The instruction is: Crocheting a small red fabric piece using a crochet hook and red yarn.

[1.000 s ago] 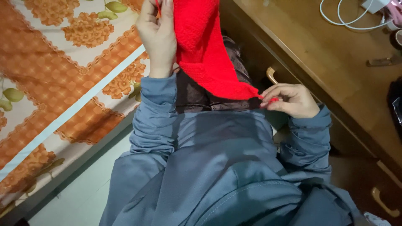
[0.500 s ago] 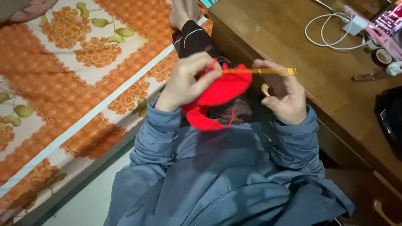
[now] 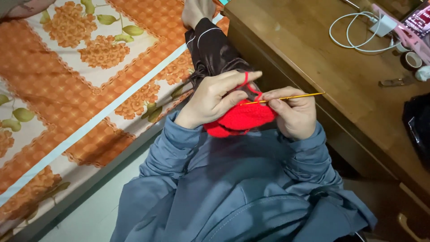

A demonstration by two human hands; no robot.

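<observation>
A bunched piece of red crocheted fabric point(image 3: 239, 120) sits in front of my chest, between both hands. My left hand point(image 3: 214, 97) grips its upper edge, with a strand of red yarn point(image 3: 245, 80) looped over the raised index finger. My right hand point(image 3: 293, 112) pinches a thin yellow crochet hook point(image 3: 291, 97), whose tip points left into the fabric and whose shaft sticks out to the right over the desk edge. I wear a blue-grey long-sleeved top point(image 3: 233, 188), and one leg in dark trousers point(image 3: 215, 51) stretches onto the bed.
An orange and cream floral bedspread point(image 3: 80, 76) fills the left side. A brown wooden desk point(image 3: 313, 49) runs along the right, carrying a white cable point(image 3: 354, 33), a roll of tape point(image 3: 411, 60) and a black bag point(image 3: 419, 125). Pale floor point(image 3: 89, 215) shows lower left.
The red fabric was held up and spread out a second ago. It now sits bunched low between my hands, which have come together, and the hook is set into it.
</observation>
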